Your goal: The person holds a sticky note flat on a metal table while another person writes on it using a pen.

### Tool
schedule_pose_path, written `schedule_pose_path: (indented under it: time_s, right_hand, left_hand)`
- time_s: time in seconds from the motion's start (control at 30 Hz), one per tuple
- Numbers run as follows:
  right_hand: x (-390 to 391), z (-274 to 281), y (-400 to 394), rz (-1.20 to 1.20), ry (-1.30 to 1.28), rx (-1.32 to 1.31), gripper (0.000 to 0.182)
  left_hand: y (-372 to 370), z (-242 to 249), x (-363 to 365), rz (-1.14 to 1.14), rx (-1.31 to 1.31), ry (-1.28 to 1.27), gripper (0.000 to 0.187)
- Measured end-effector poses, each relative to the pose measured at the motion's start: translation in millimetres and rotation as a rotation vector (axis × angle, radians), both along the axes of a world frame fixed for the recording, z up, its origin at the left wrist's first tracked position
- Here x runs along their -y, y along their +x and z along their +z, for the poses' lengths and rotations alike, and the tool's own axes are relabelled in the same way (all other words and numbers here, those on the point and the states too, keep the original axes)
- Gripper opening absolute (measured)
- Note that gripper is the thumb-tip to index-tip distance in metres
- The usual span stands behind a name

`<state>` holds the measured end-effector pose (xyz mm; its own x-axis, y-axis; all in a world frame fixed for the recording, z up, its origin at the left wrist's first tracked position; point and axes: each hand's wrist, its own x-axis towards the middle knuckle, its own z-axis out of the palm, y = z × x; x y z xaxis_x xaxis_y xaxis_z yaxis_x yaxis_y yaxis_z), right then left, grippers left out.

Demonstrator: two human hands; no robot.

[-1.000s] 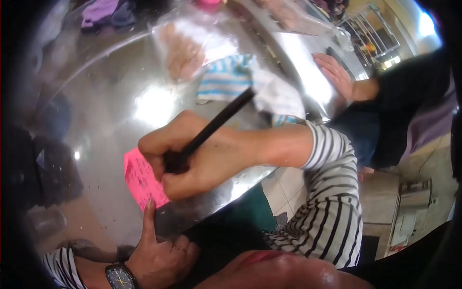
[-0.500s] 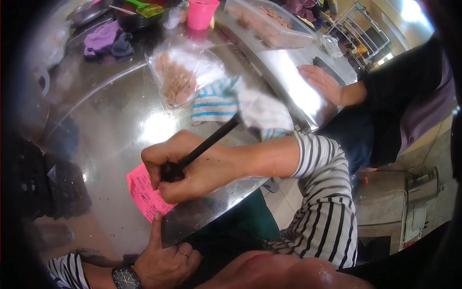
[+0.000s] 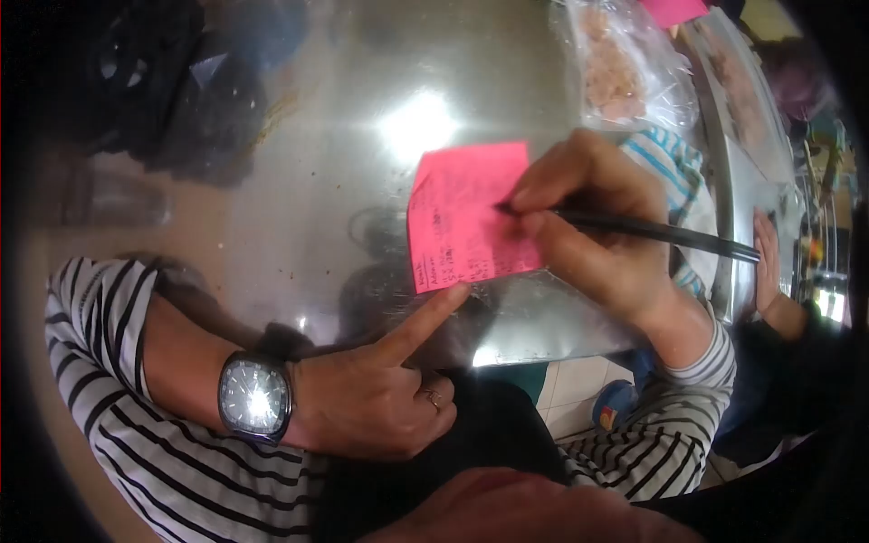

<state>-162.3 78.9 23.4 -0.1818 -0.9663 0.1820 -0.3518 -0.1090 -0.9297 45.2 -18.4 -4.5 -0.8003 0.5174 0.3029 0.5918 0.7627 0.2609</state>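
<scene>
A pink paper note (image 3: pixel 462 217) with lines of dark handwriting lies on the shiny metal table (image 3: pixel 344 118). My right hand (image 3: pixel 606 217) holds a black pen (image 3: pixel 661 228), its tip at the upper right part of the writing. With the index finger stretched to the note's lower edge, my left hand (image 3: pixel 380 398) presses there; its other fingers are curled and hold nothing. A ring and a square watch (image 3: pixel 255 398) are on that hand and wrist.
A clear plastic bag of pale brown pieces (image 3: pixel 615 77) lies at the upper right, above a blue-striped cloth (image 3: pixel 670 167). Another person's hand (image 3: pixel 768 262) rests at the right. Dark items (image 3: pixel 145 81) are at the upper left.
The view has turned down and come closer to the note, so the note and my hands appear larger. The pen tip now shows on the paper. The pink cup has mostly left the view.
</scene>
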Motion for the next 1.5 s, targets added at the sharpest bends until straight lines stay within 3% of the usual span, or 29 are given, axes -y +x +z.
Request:
schedule_pose_path:
  time_s: [0.3,0.43,0.53,0.57,0.63,0.77,1.07,1.5]
  right_hand:
    - [-3,12,-1,-0.002,0.138,0.195,0.012]
    - [-6,21,-9,0.018,0.074,-0.112,0.012]
    - [-8,18,-15,0.070,-0.162,-0.508,0.017]
    - [-9,20,-20,0.071,-0.159,-0.500,0.017]
    - [-11,27,-27,0.172,-0.133,-0.854,0.019]
    - [-17,32,-26,0.101,-0.125,-0.991,0.021]
    - [-5,16,-15,0.069,-0.338,-1.015,0.021]
    - [-2,9,-9,0.115,-0.322,-1.014,0.022]
  left_hand:
    - [2,6,1,0.034,0.081,0.008,0.018]
    - [0,8,-3,0.074,0.072,0.064,0.016]
    - [-3,13,-10,0.043,0.063,-0.038,0.021]
    - [-4,15,-14,0.043,0.071,-0.035,0.021]
    - [-8,17,-17,0.061,0.060,-0.031,0.021]
    - [-11,24,-17,0.043,0.084,-0.130,0.022]
    - [-4,8,-11,0.042,-0.029,-0.144,0.020]
    - [-1,-3,-12,0.042,-0.029,-0.041,0.023]
